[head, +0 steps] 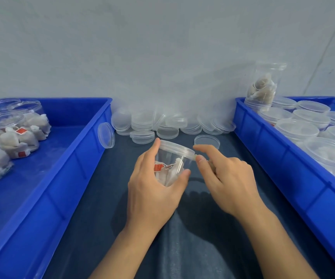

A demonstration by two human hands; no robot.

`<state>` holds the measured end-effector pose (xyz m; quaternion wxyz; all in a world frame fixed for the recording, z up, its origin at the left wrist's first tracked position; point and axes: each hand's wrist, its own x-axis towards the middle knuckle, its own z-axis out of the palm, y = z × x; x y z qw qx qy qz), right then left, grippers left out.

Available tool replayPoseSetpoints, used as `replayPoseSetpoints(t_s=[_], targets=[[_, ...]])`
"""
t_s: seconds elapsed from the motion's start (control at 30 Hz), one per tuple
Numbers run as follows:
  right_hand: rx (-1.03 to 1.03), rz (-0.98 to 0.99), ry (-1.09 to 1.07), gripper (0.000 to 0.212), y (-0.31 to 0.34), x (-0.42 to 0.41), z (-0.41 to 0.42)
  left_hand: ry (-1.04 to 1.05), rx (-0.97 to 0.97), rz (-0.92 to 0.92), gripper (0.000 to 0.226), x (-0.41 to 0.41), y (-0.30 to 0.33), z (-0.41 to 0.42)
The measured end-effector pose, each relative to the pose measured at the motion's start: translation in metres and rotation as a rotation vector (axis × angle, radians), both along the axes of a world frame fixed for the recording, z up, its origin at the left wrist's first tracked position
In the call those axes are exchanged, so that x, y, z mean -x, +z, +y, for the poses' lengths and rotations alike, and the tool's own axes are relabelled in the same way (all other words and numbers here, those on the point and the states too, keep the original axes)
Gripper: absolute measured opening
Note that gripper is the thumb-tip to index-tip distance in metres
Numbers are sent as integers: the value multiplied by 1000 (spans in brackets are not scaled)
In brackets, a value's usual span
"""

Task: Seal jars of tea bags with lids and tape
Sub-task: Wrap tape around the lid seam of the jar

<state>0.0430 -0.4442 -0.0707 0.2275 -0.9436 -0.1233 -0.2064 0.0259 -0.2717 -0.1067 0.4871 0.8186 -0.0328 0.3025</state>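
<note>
Jar [170, 168]: clear plastic, held above the dark bench [182, 248] at centre, tilted with its top leaning away and to the right; tea bags [172, 172] with a red tag visible inside.
Lid [177, 147]: clear, seated on the jar's mouth.
Left hand [154, 188]: wrapped round the jar body, thumb curled across the near side, fingers up the far left wall to the lid's edge.
Right hand [222, 174]: just right of the jar, thumb and forefinger pinching a small pale piece, seemingly tape [194, 157], at the lid's rim; other fingers curled; something partly hidden in the palm, cannot tell what.
Loose lid [206, 141]: lying flat on the bench just behind the right hand.
Lid pile [172, 123]: many clear lids heaped against the wall at the back of the bench, between the two bins.
Leaning lid [106, 135]: standing on edge against the left bin's right wall.
Left bin [78, 158]: blue, holding open-topped jars of tea bags [15, 133] lying near its far left end.
Right bin [283, 158]: blue, packed with lidded jars [297, 127], tops showing.
Stacked jar [263, 85]: lidded, tea bags inside, standing tilted atop others at the right bin's far left corner.
Wall [162, 47]: pale grey, behind everything.
</note>
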Motion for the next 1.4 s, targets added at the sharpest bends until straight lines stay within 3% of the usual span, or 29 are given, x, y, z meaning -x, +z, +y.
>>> replayPoseSetpoints(t_s=[0.53, 0.63, 0.87, 1.2, 1.4], targets=[[-26, -49, -19, 39, -6, -4, -1, -136, 243, 56, 70, -7, -1, 7], [-47, -85, -26, 35, -8, -2, 1, -111, 179, 94, 63, -4, 1, 8], [37, -171, -62, 35, -4, 6, 16, 111, -207, 156, 68, 6, 13, 5], [-37, -13, 35, 54, 2, 19, 32, 103, -45, 244, 58, -2, 19, 14], [-190, 18, 45, 30, 0, 10, 21, 76, 87, 210, 54, -4, 13, 18]])
